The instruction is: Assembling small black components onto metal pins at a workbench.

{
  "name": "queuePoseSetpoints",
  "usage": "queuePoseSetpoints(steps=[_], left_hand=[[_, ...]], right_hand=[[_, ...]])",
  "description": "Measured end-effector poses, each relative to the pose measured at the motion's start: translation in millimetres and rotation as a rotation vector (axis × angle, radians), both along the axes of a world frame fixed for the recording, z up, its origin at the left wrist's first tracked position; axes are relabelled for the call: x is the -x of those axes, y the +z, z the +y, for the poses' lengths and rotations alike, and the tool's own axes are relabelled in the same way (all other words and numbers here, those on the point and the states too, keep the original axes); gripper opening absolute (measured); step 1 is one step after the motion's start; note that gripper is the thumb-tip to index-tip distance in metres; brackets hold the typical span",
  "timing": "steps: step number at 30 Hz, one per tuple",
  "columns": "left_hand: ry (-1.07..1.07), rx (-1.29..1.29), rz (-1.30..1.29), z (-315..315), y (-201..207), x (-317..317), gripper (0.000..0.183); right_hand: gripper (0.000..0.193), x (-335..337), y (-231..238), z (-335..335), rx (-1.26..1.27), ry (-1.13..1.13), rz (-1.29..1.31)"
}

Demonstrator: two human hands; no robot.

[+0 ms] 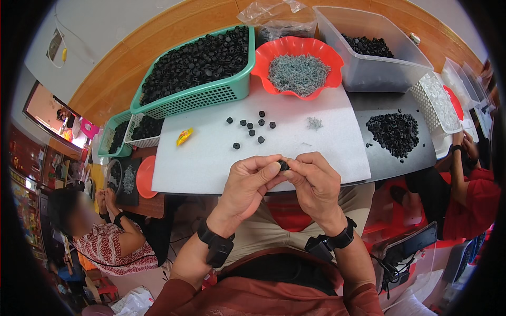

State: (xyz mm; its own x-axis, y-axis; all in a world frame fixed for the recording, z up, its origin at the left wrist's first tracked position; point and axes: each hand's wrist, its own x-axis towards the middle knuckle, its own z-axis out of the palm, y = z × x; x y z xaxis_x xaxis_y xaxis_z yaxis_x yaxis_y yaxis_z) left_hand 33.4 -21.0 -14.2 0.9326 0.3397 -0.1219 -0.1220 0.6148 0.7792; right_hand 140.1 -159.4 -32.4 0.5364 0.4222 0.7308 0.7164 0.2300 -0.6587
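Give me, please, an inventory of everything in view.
Large basket: one, green, back left, holding black pieces
Small basket: one, green, far left
Lattice basket: one, white, left
Bowl: one, red, back centre, holding screws
Bin: one, clear, back right
Bag: one, clear, behind bowl
Sheet: one, white, centre
Packet: one, yellow, on sheet
Loose pieces: nine, black, on sheet
Loose screws: cluster plus one, grey, on sheet
Piece pile: many, black, on dark board, right
Right basket: one, white, far right
Plate: one, red-orange, left of sheet
Left co-worker, right co-worker: two, reddish tops, either side
Held piece: one, black, in hands
Left hand, right hand: two, bare, at front
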Motion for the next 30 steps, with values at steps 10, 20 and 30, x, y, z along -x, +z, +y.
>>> queuePoseSetpoints(steps=[10, 20, 30], left_hand=[[0.019, -0.036, -0.011, -3.2, -2.4, -0.7, 0.02], [0.034, -0.062, -0.013, -5.1, -3.8, -0.7, 0.021], [0.018, -0.091, -0.029, -5.0, -5.5, 0.1, 0.026]], right_hand=[[0.025, 0.2, -2.9, -0.2, -0.001, -0.007, -0.008], [0.027, 0.5, -4.5, -0.8, 0.004, -0.01, -0.02], [0.028, 0.1, -5.6, -1.3, 0.015, -0.012, -0.039]])
